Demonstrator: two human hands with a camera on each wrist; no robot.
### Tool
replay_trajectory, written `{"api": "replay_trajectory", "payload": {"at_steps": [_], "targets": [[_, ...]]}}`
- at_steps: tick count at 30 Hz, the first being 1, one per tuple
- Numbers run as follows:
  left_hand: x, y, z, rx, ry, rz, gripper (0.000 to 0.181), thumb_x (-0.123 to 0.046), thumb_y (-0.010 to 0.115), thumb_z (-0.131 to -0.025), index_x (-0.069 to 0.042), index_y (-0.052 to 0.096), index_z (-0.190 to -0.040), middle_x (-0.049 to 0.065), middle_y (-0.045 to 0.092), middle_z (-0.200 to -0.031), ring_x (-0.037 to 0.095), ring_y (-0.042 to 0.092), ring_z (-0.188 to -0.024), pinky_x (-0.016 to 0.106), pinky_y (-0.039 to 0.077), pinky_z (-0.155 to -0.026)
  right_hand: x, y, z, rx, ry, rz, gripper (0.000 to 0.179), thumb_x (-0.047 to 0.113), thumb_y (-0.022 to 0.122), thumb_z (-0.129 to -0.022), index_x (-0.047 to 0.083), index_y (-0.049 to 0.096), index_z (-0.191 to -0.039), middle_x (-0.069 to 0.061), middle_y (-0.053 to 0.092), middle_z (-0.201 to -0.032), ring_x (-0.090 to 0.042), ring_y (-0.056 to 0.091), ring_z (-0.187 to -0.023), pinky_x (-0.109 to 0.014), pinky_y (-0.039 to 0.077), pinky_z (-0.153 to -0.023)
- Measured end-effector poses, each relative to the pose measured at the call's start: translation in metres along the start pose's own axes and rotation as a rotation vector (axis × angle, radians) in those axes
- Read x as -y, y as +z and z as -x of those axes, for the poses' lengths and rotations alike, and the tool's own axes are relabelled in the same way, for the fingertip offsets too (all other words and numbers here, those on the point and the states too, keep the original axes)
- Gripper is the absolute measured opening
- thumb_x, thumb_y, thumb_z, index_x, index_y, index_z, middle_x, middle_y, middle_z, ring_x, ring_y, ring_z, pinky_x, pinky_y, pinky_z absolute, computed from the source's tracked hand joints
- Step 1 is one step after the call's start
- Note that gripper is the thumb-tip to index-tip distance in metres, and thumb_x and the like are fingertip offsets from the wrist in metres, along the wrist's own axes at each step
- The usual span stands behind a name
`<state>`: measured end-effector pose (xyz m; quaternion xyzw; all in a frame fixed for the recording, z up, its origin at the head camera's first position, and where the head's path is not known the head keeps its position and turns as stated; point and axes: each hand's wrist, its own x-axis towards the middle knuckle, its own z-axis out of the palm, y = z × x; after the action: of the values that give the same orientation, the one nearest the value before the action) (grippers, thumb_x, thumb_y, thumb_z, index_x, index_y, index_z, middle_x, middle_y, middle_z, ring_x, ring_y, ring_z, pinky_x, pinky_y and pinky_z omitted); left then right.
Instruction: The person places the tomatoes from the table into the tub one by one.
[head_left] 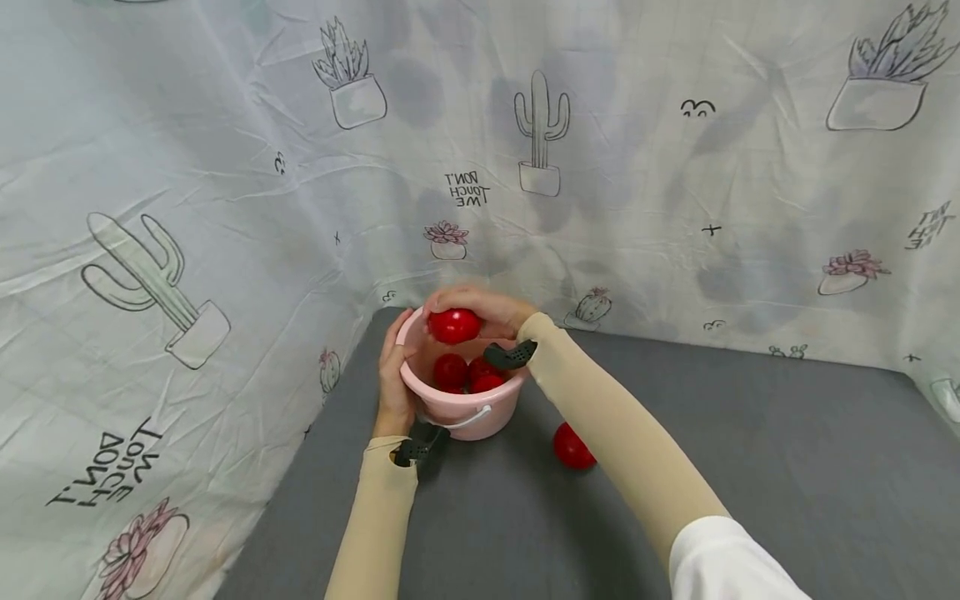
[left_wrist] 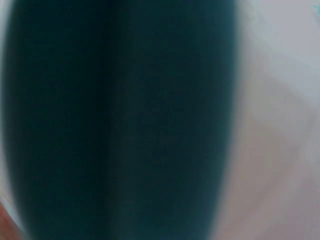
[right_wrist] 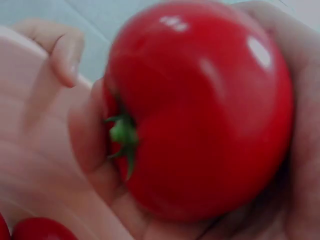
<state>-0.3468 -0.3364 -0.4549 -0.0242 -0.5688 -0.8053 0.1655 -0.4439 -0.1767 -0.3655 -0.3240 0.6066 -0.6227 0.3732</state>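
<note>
A pink bucket [head_left: 465, 408] stands on the grey table, its white handle hanging at the front. Several tomatoes [head_left: 451, 370] lie inside it. My left hand [head_left: 394, 375] grips the bucket's left rim, thumb over the edge. Over the bucket's mouth, my right hand [head_left: 483, 306] holds a red tomato [right_wrist: 200, 115], fingers curled round it; its green stem shows in the right wrist view. In that view a left fingertip [right_wrist: 67, 55] hooks over the rim. A dark blurred shape fills most of the left wrist view.
One more tomato [head_left: 573, 447] lies on the grey table [head_left: 750, 467], right of the bucket and beside my right forearm. A pale curtain [head_left: 637, 183] printed with cacti hangs behind and along the left side of the table.
</note>
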Motion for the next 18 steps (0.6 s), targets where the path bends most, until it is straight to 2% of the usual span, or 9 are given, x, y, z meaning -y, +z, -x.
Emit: {"api": "replay_trajectory", "payload": {"at_steps": [3,6,13,18], "targets": [[-0.0011,0.0004,-0.0007,0.002,-0.003,-0.010,0.064,-0.015,0.037,-0.085,-0.026,0.048,-0.147,-0.002,0.049,-0.150,0.020,0.044,-0.136,0.049,0.032,-0.119,-0.0001,0.0013,-0.0003,-0.002,0.102,0.073,0.028,0.030,0.057,-0.094,0.012,0.067,-0.112,-0.007,0.067,-0.117,-0.028,0.058,-0.115,-0.063,0.049,-0.099],[-0.0020,0.0005,-0.0010,-0.004,-0.013,-0.023,0.064,-0.016,0.039,-0.085,-0.029,0.049,-0.146,-0.005,0.049,-0.150,0.019,0.044,-0.137,0.048,0.032,-0.118,-0.0008,0.0020,-0.0011,0.012,0.184,0.119,0.027,0.032,0.060,-0.090,0.016,0.070,-0.110,-0.005,0.064,-0.123,-0.025,0.055,-0.117,-0.069,0.044,-0.101],[-0.0010,0.0021,-0.0020,-0.003,-0.015,-0.002,0.065,-0.014,0.038,-0.084,-0.027,0.049,-0.147,-0.002,0.050,-0.151,0.019,0.045,-0.137,0.047,0.031,-0.119,-0.0034,0.0009,-0.0012,0.068,0.197,0.144,0.023,0.027,0.063,-0.092,0.015,0.069,-0.111,-0.008,0.063,-0.124,-0.024,0.057,-0.115,-0.065,0.045,-0.105],[-0.0010,0.0024,-0.0014,-0.004,-0.012,0.003,0.064,-0.014,0.039,-0.085,-0.026,0.048,-0.147,-0.002,0.049,-0.151,0.018,0.044,-0.138,0.048,0.030,-0.120,-0.0058,0.0010,-0.0025,0.103,0.203,0.181,0.023,0.025,0.063,-0.092,0.014,0.068,-0.111,-0.017,0.059,-0.128,-0.020,0.059,-0.109,-0.047,0.055,-0.095]]}}
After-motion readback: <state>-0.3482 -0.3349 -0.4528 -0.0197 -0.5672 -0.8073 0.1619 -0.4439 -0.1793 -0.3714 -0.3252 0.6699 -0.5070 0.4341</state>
